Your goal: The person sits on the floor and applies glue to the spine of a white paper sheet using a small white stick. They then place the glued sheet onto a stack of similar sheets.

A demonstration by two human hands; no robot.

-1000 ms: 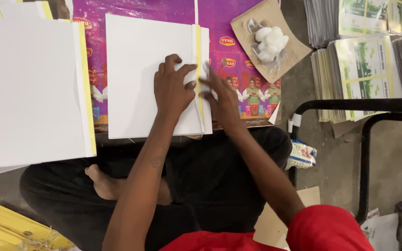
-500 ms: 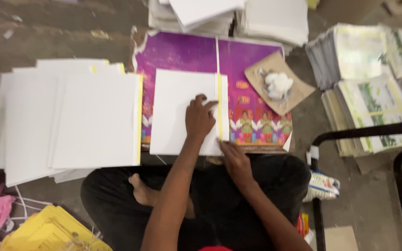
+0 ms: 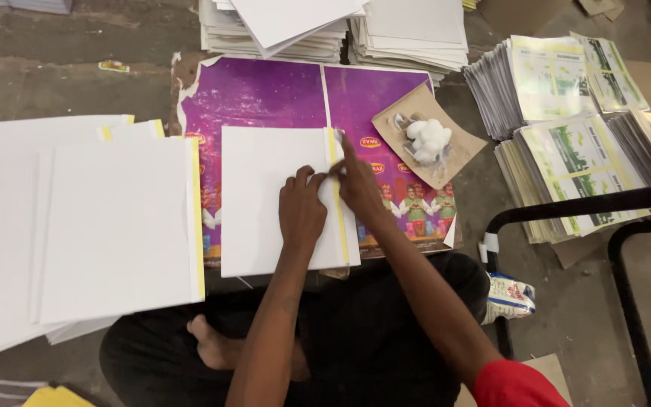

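Two bare hands work over a white sheet (image 3: 269, 200) lying on a purple printed mat (image 3: 265, 94) on the floor, in front of the person's crossed legs. Nearest, the left hand (image 3: 302, 213) rests palm-down on the sheet, fingers together and flat, pinning it rather than gripping anything. Just beside it, the right hand (image 3: 357, 185) lies along the yellow strip (image 3: 337, 200) that runs down the sheet's right edge, forefinger stretched toward the top end; it seems to pinch something small and pale with the left fingertips, though I cannot tell whether the grip is closed on it. Left of the legs lies a spread pile of white sheets with yellow strips (image 3: 114, 226) along their edges, which I judge to be finished pieces, so the work looks well under way. Beyond the right hand a brown card (image 3: 408, 117) holds a wad of white cotton (image 3: 429, 141). Farther off stand stacks of plain white sheets (image 3: 325, 26), apparently still to be done, and to the right, stacks of green printed sheets (image 3: 566, 128).
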